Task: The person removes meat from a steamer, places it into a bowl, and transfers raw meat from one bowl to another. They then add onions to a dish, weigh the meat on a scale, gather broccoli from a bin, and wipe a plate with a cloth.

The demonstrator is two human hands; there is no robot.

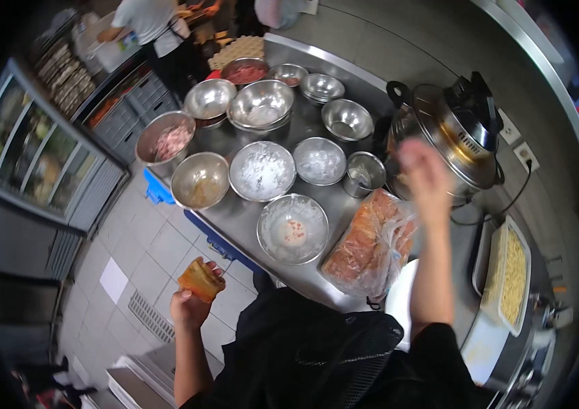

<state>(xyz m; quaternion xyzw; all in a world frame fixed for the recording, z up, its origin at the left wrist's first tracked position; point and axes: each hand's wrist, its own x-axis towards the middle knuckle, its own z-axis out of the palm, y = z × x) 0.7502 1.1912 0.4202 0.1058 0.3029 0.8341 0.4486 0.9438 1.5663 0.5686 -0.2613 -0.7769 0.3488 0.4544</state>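
Note:
My left hand [190,307] is closed around an orange-brown object [201,280] with a yellowish side, held over the floor just off the table's front edge; its exact kind cannot be made out. My right hand [426,174] is raised in front of a large steel pot [470,178] and smeared by motion, so its fingers do not show clearly. Below that hand lies a clear plastic bag of orange-red meat [364,249]. Nearest the table's front stands a steel bowl [274,237] with white residue and small pinkish bits. Beside the right hand is a small steel container [364,174].
Several steel bowls crowd the table, among them a white-dusted bowl [262,170] and a pot of pale pink meat [167,140]. At right sits a tub of yellowish strips [509,273]. A glass-front fridge [37,150] stands left. Another person [153,27] works at the back.

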